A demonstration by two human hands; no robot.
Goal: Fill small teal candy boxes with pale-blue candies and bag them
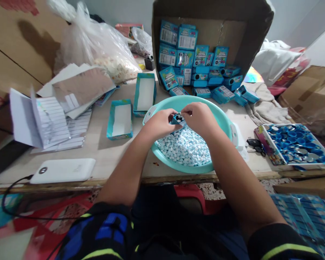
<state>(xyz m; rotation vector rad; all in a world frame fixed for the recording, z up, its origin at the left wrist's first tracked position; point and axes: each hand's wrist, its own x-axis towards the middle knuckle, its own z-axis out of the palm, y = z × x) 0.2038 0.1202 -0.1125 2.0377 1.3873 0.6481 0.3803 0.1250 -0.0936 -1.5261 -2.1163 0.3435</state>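
Note:
Over the turquoise basin (184, 168), my left hand (162, 124) grips a small blue candy box (176, 118), tilted with its opened end toward my right hand. Something white shows in the opening. My right hand (199, 117) is closed in a pinch right at that end; what its fingertips hold, if anything, is too small to make out. Below both hands, many small white and pale blue candies (185, 148) lie in the basin.
A tilted cardboard carton (233, 32) with stacked blue boxes stands behind the basin. Two blue display trays (120, 136) are at left, near a white power bank (63, 170). At right are keys (256, 144) and a box of blue round pieces (298, 144).

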